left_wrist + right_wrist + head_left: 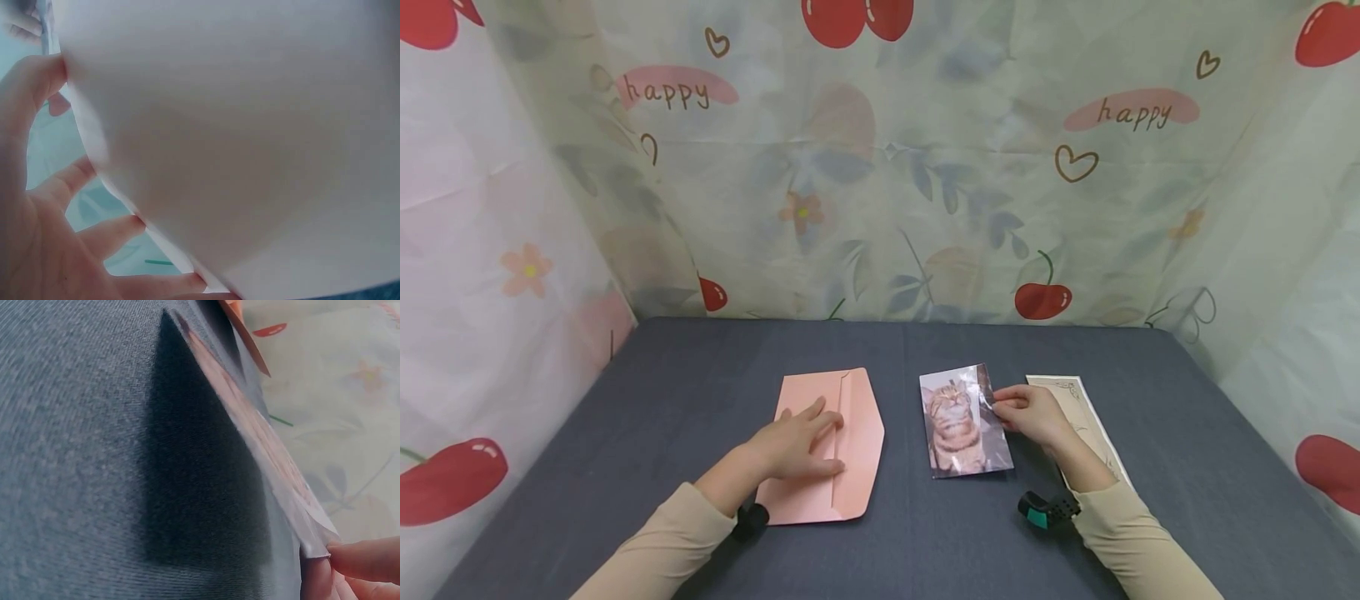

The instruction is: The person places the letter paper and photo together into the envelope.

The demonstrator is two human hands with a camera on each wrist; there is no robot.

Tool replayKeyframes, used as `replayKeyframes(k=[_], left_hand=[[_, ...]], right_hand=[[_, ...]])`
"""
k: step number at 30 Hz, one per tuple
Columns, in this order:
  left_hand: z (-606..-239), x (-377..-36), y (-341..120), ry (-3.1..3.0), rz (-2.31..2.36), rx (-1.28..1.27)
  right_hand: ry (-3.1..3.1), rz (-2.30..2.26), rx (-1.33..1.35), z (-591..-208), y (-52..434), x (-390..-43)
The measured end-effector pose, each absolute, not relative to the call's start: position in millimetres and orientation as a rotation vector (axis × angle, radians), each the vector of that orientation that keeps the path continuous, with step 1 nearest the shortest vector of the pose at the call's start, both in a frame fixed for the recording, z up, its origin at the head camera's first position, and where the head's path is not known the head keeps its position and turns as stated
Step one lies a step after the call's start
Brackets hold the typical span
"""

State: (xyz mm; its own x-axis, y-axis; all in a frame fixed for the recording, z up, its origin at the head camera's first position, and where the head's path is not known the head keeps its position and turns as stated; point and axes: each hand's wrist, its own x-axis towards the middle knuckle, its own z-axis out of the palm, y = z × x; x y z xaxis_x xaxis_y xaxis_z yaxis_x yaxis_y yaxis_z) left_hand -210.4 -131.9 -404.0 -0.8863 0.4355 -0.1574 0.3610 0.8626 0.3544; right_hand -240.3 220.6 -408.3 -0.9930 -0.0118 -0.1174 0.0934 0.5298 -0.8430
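A pink envelope (857, 467) lies on the table with its pointed flap unfolded to the right. My left hand (801, 442) rests on it, fingers spread, fingertips on the paper near the flap's fold. In the left wrist view the envelope (237, 156) fills most of the picture, pale and blurred, with the fingertips (134, 225) against it. To its right is a cat photo (957, 421) with a glossy surface. My right hand (1033, 412) pinches the photo's right edge between thumb and fingers. The right wrist view has the photo (250, 431) tilted over the table, casting a dark shadow.
A cream card (1093, 417) with dark line drawing lies right of the photo, partly under the right forearm. Dark grey cloth covers the table (910, 550). Curtains (880, 183) printed with cherries and hearts stand behind and at both sides.
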Motion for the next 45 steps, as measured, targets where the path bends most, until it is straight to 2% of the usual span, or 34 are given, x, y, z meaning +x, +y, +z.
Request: replayKeyframes(k=[45], left_hand=[[-404, -212, -131, 2.788, 0.469, 0.586]], right_hand=[[2.609, -1.555, 0.025, -391, 211, -242]])
